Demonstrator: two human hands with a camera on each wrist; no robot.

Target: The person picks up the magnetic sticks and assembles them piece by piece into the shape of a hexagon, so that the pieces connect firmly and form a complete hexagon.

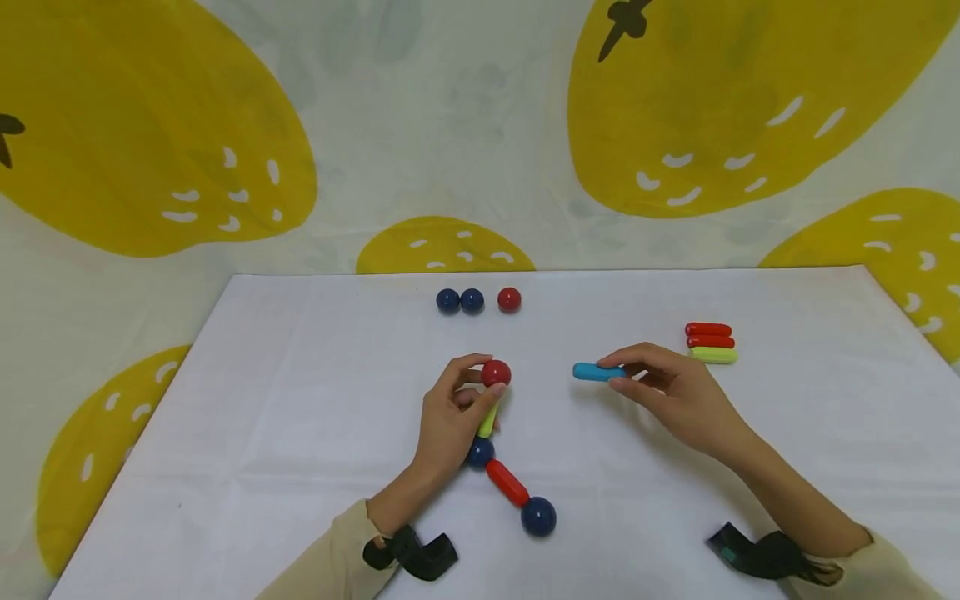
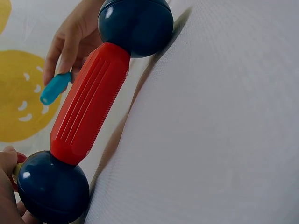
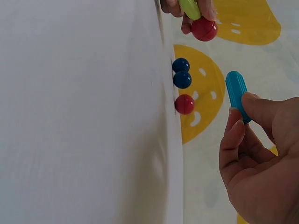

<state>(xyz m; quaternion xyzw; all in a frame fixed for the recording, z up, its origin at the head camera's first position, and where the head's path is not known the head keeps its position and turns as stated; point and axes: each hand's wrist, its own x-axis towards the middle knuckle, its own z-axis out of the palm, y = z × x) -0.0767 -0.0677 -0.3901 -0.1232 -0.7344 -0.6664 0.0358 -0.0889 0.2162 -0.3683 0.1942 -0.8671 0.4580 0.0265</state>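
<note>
My left hand (image 1: 450, 417) pinches a red ball (image 1: 496, 372) between thumb and fingers. From that ball a yellow-green rod (image 1: 487, 423) runs down to a dark blue ball (image 1: 480, 452). A ridged red rod (image 1: 507, 483) links this ball to a second dark blue ball (image 1: 538, 517), nearer the front. Part of the yellow-green rod is hidden by the left thumb. Off to the right, my right hand (image 1: 678, 396) pinches a light blue rod (image 3: 237, 91) at one end, its free end pointing left toward the red ball. A gap separates the light blue rod from the joined pieces.
Two dark blue balls (image 1: 460, 301) and a loose red ball (image 1: 509, 300) lie near the back edge of the white table (image 1: 300, 358). At the right are two red rods (image 1: 709, 335) and a yellow-green rod (image 1: 713, 356), side by side. A patterned cloth (image 1: 450, 125) hangs behind.
</note>
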